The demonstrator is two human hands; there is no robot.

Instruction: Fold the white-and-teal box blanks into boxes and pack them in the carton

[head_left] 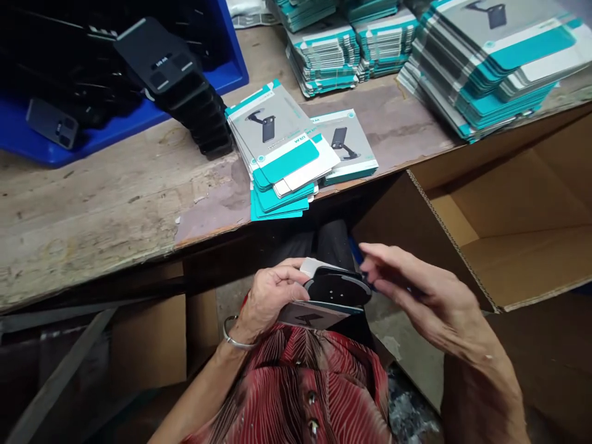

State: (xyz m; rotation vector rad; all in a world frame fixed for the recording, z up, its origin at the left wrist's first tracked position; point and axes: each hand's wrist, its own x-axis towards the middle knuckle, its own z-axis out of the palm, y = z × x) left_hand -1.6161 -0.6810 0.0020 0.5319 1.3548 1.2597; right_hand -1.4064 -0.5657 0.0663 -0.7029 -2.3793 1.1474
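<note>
Above my lap, my left hand (275, 290) is closed on a small printed carton (317, 317), its thumb near the opening. A black phone stand (340, 288) with a round base shows at the carton's open end, beside a pale flap. My right hand (423, 293) is just to the right of that open end, thumb and fingers apart, with nothing visible in them. Its fingertips are slightly blurred. How far the stand sits inside the carton is hidden.
On the wooden bench (92, 216) are a stack of flat cartons (282, 135), a closed box (354, 148), stacked black stands (171, 68) and a blue bin (238, 55). More carton stacks (499, 68) stand behind. An open cardboard box (527, 228) is at right.
</note>
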